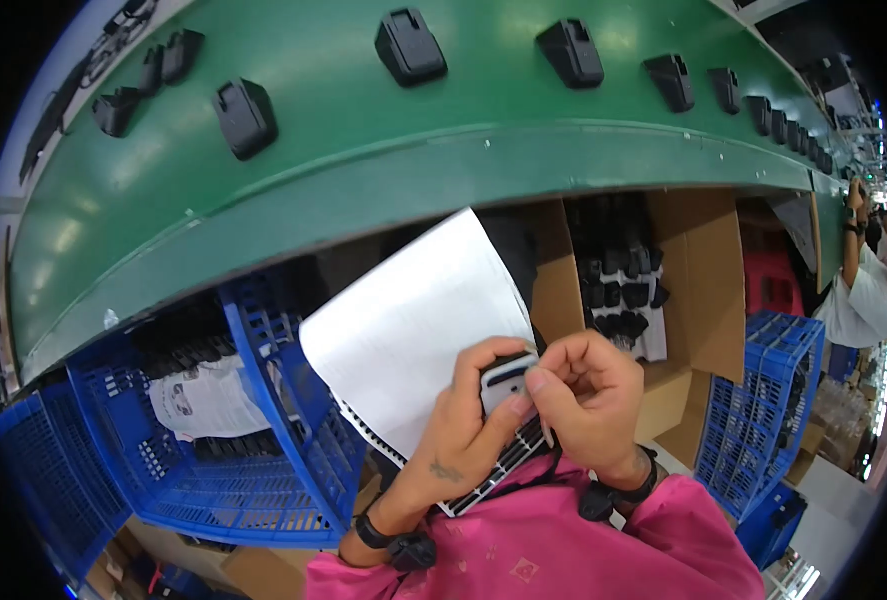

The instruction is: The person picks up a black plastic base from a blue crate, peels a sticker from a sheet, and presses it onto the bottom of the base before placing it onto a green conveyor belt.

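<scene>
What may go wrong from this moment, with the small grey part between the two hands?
The small grey part might slip: the left hand steadies it while the right hand works at its edge with the fingertips, above the lap.

The large white sheet might shift or crease, as it slopes and bends beneath the hands.

A dropped part could be hard to find near the blue crate and the open cardboard box.

A pink garment (573, 550) is worn with black wristbands (410, 551).
</scene>
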`<state>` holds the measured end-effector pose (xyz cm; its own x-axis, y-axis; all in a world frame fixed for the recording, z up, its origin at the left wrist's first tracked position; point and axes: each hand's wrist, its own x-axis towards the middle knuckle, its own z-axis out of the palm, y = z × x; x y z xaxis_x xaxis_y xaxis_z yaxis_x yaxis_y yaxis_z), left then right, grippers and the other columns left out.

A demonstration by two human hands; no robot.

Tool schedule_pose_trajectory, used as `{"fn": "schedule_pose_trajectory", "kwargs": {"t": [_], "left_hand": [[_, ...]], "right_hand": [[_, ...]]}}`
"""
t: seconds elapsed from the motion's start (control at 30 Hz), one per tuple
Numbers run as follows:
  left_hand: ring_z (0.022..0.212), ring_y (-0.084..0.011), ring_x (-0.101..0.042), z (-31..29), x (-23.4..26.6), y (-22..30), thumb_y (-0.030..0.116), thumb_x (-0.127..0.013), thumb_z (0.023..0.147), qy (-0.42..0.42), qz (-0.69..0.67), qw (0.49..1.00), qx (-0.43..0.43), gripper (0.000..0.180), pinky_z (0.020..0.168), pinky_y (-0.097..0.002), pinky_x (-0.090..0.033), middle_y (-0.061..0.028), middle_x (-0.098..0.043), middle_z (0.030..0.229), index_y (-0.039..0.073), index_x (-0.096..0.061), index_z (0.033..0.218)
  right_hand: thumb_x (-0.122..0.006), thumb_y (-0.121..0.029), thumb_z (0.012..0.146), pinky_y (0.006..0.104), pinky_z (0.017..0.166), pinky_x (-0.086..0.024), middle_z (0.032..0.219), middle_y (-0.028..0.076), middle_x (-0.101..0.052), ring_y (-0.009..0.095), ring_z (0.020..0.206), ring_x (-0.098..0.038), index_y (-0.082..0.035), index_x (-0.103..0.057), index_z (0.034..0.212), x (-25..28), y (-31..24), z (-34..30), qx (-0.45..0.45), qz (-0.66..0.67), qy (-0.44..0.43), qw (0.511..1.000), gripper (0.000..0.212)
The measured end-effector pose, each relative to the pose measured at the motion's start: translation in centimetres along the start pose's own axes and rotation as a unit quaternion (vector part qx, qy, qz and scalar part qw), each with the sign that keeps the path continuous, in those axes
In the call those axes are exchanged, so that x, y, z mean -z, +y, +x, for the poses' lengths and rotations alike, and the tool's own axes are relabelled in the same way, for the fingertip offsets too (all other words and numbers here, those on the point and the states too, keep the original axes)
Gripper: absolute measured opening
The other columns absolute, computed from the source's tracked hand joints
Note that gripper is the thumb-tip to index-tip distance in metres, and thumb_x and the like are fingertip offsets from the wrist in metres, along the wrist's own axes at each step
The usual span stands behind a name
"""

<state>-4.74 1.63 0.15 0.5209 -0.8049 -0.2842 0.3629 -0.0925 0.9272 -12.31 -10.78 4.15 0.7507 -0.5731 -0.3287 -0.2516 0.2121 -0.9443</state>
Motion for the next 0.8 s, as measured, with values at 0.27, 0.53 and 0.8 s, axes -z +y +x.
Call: {"fn": "schedule_pose_trajectory", "kwargs": {"t": [0.27, 0.53, 0.8], "left_hand": [[0.063, -0.0198, -0.059, -0.6, -0.4, -0.5, 0.014, -0.053, 0.093, -0.003, 0.046, 0.999, 0.022, 0.040, 0.062, -0.0313, -0.047, -0.0132, -0.060, 0.079, 0.007, -0.038, 0.129], [0.060, -0.0148, -0.056, -1.1, -1.3, -0.4, 0.017, -0.051, 0.094, 0.007, 0.011, 0.999, 0.039, 0.040, 0.058, -0.0294, -0.046, -0.0077, -0.059, 0.080, 0.007, -0.036, 0.130], [0.106, -0.0203, -0.054, -0.8, -1.6, -0.9, 0.028, -0.045, 0.099, 0.009, -0.141, 0.985, -0.101, 0.051, 0.093, -0.0320, -0.043, -0.0179, -0.050, 0.125, 0.003, -0.020, 0.136]], "right_hand": [[-0.064, 0.000, 0.084, 0.0182, 0.052, -0.046, 0.069, 0.005, -0.064, 0.005, 0.060, -0.058, 0.006, -0.056, 0.085, -0.1, 1.6, -0.9, 0.033, 0.015, 0.033, 0.999, 0.010], [-0.066, -0.001, 0.084, 0.0161, 0.052, -0.042, 0.073, 0.003, -0.063, 0.003, 0.060, -0.055, 0.002, -0.054, 0.083, 0.6, 2.5, -1.2, 0.031, 0.021, 0.066, 0.997, 0.012], [-0.055, -0.011, 0.092, 0.0200, 0.049, -0.039, 0.069, 0.000, -0.056, 0.005, 0.055, -0.050, 0.000, -0.059, 0.080, 1.2, 2.2, -2.1, 0.128, -0.137, -0.051, 0.981, 0.017]]}}
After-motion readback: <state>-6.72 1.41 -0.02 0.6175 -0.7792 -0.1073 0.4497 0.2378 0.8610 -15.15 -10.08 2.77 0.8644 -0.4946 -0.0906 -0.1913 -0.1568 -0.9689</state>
